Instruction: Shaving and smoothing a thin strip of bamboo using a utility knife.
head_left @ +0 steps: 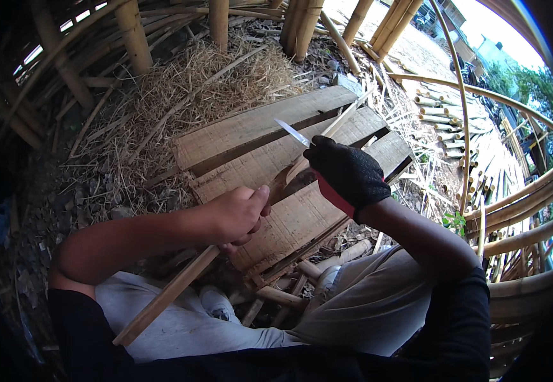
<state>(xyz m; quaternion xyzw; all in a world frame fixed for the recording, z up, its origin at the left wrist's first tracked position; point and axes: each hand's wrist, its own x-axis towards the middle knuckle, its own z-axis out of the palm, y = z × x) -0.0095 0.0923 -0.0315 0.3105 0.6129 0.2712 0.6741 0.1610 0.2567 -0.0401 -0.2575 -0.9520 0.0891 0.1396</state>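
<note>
My bare left hand (241,216) is closed around a long bamboo strip (168,296). The strip's near end reaches over my lap, and beyond the fist it appears to continue slantwise over the slatted wooden bench (289,223). A black and red work glove (353,175) covers my right hand (343,169), whose fingers wrap the handle of a knife (293,133). The blade points up and to the left, above the bench slats, and the handle is mostly hidden in the glove. Near the left fist, a thin curved piece (281,184) shows beside the strip.
Dry shavings (219,89) are heaped beyond the bench at the left. Upright bamboo posts (219,25) stand at the back. Cut bamboo poles (439,114) lie stacked at the right, near a curved bamboo railing (524,239). Short bamboo pieces (279,297) sit below the bench's near edge.
</note>
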